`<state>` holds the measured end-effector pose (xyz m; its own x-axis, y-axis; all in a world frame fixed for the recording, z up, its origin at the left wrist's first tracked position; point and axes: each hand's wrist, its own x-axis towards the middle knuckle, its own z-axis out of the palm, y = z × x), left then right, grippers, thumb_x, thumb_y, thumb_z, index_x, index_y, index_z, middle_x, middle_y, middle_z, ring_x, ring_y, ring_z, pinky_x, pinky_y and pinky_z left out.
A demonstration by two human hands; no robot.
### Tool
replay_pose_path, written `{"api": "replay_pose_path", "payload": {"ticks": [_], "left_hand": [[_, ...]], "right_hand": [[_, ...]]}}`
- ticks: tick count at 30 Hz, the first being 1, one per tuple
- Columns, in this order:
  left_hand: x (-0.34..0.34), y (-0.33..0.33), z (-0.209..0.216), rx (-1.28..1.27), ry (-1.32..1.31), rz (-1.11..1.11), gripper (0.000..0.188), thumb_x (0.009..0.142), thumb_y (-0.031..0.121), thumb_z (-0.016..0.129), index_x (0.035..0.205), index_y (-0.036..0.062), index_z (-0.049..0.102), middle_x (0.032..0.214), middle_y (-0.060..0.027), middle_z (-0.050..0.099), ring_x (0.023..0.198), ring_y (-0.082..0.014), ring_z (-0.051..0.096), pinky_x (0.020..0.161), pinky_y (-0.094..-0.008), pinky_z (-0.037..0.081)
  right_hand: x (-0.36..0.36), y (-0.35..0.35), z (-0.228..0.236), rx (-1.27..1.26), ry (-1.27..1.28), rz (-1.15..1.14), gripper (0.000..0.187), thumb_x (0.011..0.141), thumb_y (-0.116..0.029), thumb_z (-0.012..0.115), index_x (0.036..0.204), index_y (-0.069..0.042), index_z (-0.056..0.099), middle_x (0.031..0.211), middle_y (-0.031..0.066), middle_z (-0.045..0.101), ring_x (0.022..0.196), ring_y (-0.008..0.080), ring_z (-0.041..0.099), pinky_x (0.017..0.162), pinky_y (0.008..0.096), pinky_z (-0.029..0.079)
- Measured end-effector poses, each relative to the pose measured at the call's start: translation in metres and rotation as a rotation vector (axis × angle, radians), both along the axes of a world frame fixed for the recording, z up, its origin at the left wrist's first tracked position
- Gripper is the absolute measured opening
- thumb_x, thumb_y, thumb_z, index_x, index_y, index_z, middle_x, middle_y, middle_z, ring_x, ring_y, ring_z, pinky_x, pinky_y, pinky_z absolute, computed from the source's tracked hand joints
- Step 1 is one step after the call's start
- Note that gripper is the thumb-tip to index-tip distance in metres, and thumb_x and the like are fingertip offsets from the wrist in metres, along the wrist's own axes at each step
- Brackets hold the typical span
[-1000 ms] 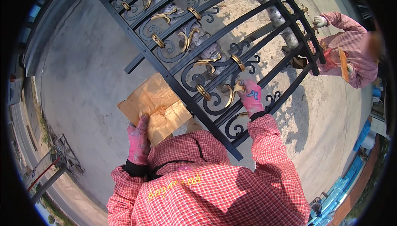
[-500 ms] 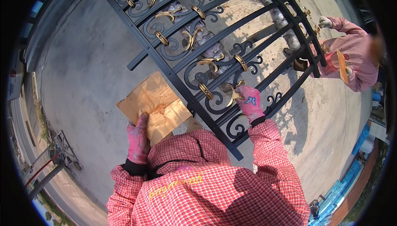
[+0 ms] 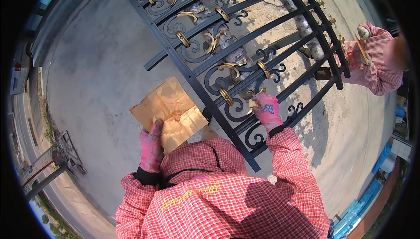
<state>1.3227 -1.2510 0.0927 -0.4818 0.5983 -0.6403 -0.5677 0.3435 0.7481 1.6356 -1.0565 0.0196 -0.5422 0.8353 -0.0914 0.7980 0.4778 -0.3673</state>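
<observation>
My left hand (image 3: 151, 146), in a pink glove, grips the near left edge of a flat piece of cardboard (image 3: 159, 103), thumb on top. A gold-brown smear marks the cardboard's middle. My right hand (image 3: 267, 110), also gloved in pink, is closed on a small pale-yellow piece (image 3: 253, 103), perhaps sponge; the fingers hide most of it. That hand is at a gold leaf ornament (image 3: 257, 93) on the black metal railing (image 3: 192, 81); whether it touches cannot be made out. Black scrolls and gold collars (image 3: 225, 96) sit between the bars close by.
The railing rests across rough whitish supports (image 3: 234, 50) on concrete ground (image 3: 100, 72). At the far right a co-worker (image 3: 372, 64) in a checked top holds a flat board (image 3: 361, 50). A metal frame (image 3: 70, 153) stands at left; blue wrapped stock (image 3: 358, 206) lies at lower right.
My right hand has come slightly nearer from the gold leaf, and the pale piece now shows at its fingers. The co-worker's raised hand has moved to the board. The whole view has shifted slightly.
</observation>
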Motion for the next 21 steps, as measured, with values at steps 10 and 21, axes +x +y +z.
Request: {"api": "replay_pose_path", "payload": {"ticks": [10,21], "left_hand": [[0.002,-0.007,-0.008,-0.015,-0.017,-0.037,0.034,0.092,0.022,0.055,0.115,-0.0037,0.053,0.099,-0.0086,0.062,0.082,-0.0148,0.062,0.07,-0.0264,0.051],[-0.032,-0.019,-0.017,0.042,-0.042,-0.102,0.029,0.092,0.017,0.055,0.114,-0.0022,0.055,0.099,-0.0067,0.062,0.084,-0.0138,0.061,0.072,-0.0263,0.05]], "right_hand": [[-0.07,0.0,-0.003,0.055,0.182,0.369,0.026,0.061,-0.006,0.067,0.087,-0.009,0.062,0.086,0.0083,0.063,0.083,0.0309,0.058,0.073,0.0392,0.045],[-0.109,0.016,0.0,0.075,0.013,0.348,0.029,0.061,-0.003,0.068,0.089,-0.01,0.064,0.083,0.0088,0.064,0.083,0.0318,0.059,0.072,0.0404,0.046]]}}
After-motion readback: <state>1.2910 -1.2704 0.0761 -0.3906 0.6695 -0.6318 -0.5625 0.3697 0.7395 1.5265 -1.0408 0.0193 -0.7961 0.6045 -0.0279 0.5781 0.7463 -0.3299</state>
